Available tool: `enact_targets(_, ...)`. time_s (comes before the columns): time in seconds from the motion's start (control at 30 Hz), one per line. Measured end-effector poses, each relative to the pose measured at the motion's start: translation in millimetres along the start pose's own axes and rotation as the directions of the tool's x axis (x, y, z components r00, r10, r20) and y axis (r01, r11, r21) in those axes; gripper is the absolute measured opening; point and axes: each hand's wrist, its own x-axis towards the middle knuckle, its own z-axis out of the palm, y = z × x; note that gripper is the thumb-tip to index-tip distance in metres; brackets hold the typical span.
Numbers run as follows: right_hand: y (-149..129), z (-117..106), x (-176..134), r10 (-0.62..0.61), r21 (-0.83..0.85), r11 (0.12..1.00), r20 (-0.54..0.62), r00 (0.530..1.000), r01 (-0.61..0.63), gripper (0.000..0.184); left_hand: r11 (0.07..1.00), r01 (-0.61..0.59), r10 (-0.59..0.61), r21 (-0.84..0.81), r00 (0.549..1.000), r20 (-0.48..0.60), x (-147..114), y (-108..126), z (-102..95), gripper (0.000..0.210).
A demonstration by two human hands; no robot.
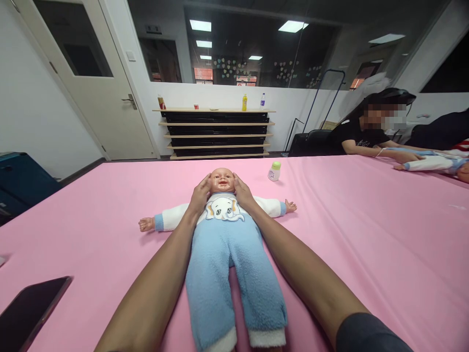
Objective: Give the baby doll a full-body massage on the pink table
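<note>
A baby doll point(227, 244) lies on its back with both arms stretched out sideways. It wears fuzzy light-blue trousers and a white top with an elephant on the chest. My left hand point(201, 193) rests along the left side of the doll's head point(222, 181), fingers extended. Against the opposite side of the head lies my right hand point(242, 189), its fingers also stretched out flat. The doll's face shows between my hands. Parts of the fingertips are hidden behind the head. To the right of the head stands a small white bottle with a green cap point(274, 171).
Pink cloth point(330, 210) covers the table. A dark phone point(32, 310) lies at the front left. On the right, a person point(361, 132) in black reaches toward another doll point(436, 164). Behind the table is a shelf point(216, 111) with bottles on top.
</note>
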Motion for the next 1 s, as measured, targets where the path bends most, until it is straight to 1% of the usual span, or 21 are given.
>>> enact_targets(0.07,-2.0,-0.3,-1.0,0.011,-0.016,1.000,-0.003,1.000,-0.011,0.076,1.000,0.012,-0.012,-0.013,1.000,-0.007,-0.6,0.8,0.3,0.072)
enact_targets(0.1,-3.1,-0.7,-1.6,0.012,-0.033,0.999,0.008,1.000,-0.012,0.080,1.000,0.005,-0.005,0.016,1.000,-0.004,-1.2,1.4,0.2,0.075)
enact_targets(0.2,-5.5,-1.6,-3.5,0.007,-0.068,0.998,0.049,0.999,-0.004,0.098,0.990,-0.020,0.016,0.138,0.999,0.031,-3.5,3.3,-0.5,0.095)
enact_targets(0.27,-6.0,-1.9,-4.2,0.006,-0.067,0.998,0.057,0.998,-0.002,0.101,0.987,-0.017,0.010,0.158,0.999,0.046,-4.6,4.0,-0.7,0.099)
enact_targets(0.47,-1.4,-1.8,-2.4,-0.011,-0.064,0.998,0.054,0.998,0.015,0.094,0.990,-0.053,0.050,0.133,0.998,0.027,-2.1,3.0,-0.4,0.091)
enact_targets(0.57,2.2,-1.5,-0.8,-0.009,-0.051,0.999,0.052,0.999,0.011,0.089,0.992,-0.048,0.046,0.119,0.999,0.021,0.0,0.4,-1.4,0.087)
enact_targets(0.67,3.7,-0.7,0.2,-0.004,-0.029,1.000,0.058,0.998,0.005,0.085,1.000,-0.001,0.001,0.020,1.000,0.000,1.5,-2.2,-1.1,0.075)
enact_targets(0.73,3.4,-0.2,0.5,-0.004,-0.010,1.000,0.036,0.999,0.004,0.080,0.999,0.019,-0.021,-0.048,0.999,-0.027,1.7,-2.8,-0.1,0.066)
enact_targets(0.8,2.3,-0.3,0.4,0.003,-0.002,1.000,0.006,1.000,-0.003,0.076,0.999,0.002,-0.004,-0.041,0.999,-0.037,1.0,-2.0,0.9,0.064)
enact_targets(0.87,0.8,-1.0,-0.3,0.005,-0.021,1.000,0.012,1.000,-0.004,0.080,0.998,-0.035,0.036,0.042,0.999,-0.018,-0.6,-0.4,1.0,0.072)
enact_targets(0.93,-0.5,-1.8,-1.2,0.004,-0.049,0.999,0.046,0.999,-0.002,0.093,0.990,-0.051,0.049,0.130,0.999,0.015,-2.2,1.2,0.4,0.089)
enact_targets(1.0,-1.5,-2.3,-2.2,0.002,-0.062,0.998,0.064,0.998,0.002,0.102,0.983,-0.048,0.043,0.175,0.999,0.032,-3.1,2.0,-0.5,0.098)
